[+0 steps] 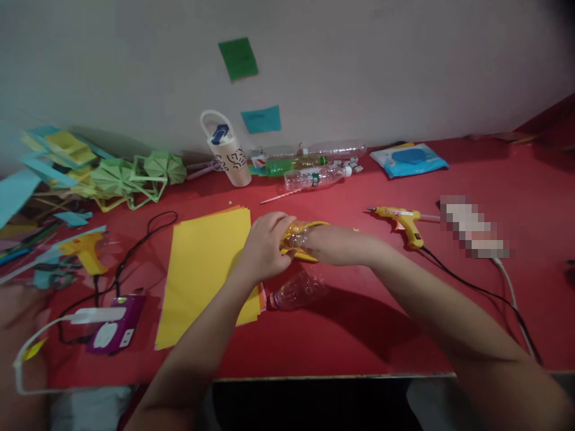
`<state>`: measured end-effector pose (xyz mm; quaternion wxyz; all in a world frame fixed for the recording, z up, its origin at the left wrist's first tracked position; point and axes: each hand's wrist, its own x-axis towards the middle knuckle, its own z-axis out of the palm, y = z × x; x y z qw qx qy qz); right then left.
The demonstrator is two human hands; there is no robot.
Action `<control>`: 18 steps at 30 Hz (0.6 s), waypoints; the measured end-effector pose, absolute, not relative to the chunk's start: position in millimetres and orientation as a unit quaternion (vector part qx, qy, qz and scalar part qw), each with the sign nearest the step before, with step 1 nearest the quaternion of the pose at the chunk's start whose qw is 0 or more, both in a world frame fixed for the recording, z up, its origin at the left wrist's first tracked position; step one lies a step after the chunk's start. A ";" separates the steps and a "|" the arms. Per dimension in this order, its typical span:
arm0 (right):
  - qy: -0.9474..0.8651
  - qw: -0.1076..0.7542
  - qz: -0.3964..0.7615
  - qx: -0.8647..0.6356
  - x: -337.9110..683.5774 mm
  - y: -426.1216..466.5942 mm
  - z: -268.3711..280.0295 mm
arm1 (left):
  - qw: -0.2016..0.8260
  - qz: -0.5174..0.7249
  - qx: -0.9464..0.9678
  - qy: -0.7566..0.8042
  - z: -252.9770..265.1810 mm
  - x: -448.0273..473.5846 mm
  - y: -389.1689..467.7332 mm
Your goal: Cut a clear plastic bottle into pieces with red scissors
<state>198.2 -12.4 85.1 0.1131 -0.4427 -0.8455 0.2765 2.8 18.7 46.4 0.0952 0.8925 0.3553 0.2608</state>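
Observation:
My left hand (268, 242) is wrapped round a clear plastic bottle piece (296, 237) with yellow trim, holding it above the red table. My right hand (330, 241) reaches into or behind that piece from the right; its fingers are hidden. A yellow strip with a toothed edge (306, 257) shows just under the hands. Below them, a clear bottle top (300, 291) lies on its side, neck to the left. Partly beneath my left forearm is a stack of yellow paper (204, 263).
A yellow glue gun (399, 222) lies right, its black cord trailing frontward; another glue gun (87, 250) lies left, near a purple power strip (117, 326). Along the wall stand a white tumbler (229, 157), several plastic bottles (314, 178), a wipes pack (409, 160) and folded paper models (117, 173).

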 end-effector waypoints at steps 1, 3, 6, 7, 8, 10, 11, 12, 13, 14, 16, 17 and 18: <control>-0.840 0.139 0.280 -0.445 199.4 -11.2 84.9 | 0.112 0.265 0.888 0.360 46.1 3.0 20.2; -0.825 0.221 0.285 -0.435 202.0 -8.1 86.0 | 0.151 0.275 0.870 0.381 45.3 3.0 23.6; -0.812 0.319 0.274 -0.404 204.9 -3.1 88.4 | 0.214 0.294 0.833 0.417 42.8 2.1 26.6; -0.812 0.338 0.261 -0.399 205.3 -1.9 89.0 | 0.240 0.304 0.819 0.423 41.1 1.4 27.7; -0.810 0.355 0.244 -0.398 205.6 -1.3 89.3 | 0.270 0.316 0.803 0.427 38.7 0.3 29.8; -0.791 0.401 0.211 -0.412 206.9 -2.3 89.9 | 0.331 0.350 0.764 0.430 32.1 -3.5 40.2; -0.775 0.424 0.198 -0.424 208.3 -3.9 90.0 | 0.356 0.378 0.733 0.439 28.0 -6.4 49.6; -0.757 0.445 0.190 -0.438 210.4 -6.1 89.8 | 0.373 0.410 0.698 0.453 23.7 -9.9 62.1; -0.740 0.460 0.187 -0.454 213.0 -8.7 88.9 | 0.385 0.438 0.665 0.467 19.2 -14.0 77.3; -0.723 0.466 0.193 -0.471 216.0 -11.6 87.1 | 0.385 0.461 0.642 0.476 14.9 -18.2 94.4; -0.704 0.456 0.218 -0.499 221.6 -17.7 80.6 | 0.340 0.502 0.613 0.506 6.5 -25.8 130.6; -0.701 0.447 0.227 -0.507 223.8 -20.6 75.8 | 0.311 0.509 0.608 0.524 2.3 -28.6 147.6; -0.703 0.438 0.232 -0.510 225.3 -23.5 70.4 | 0.285 0.504 0.610 0.541 -2.0 -30.4 162.7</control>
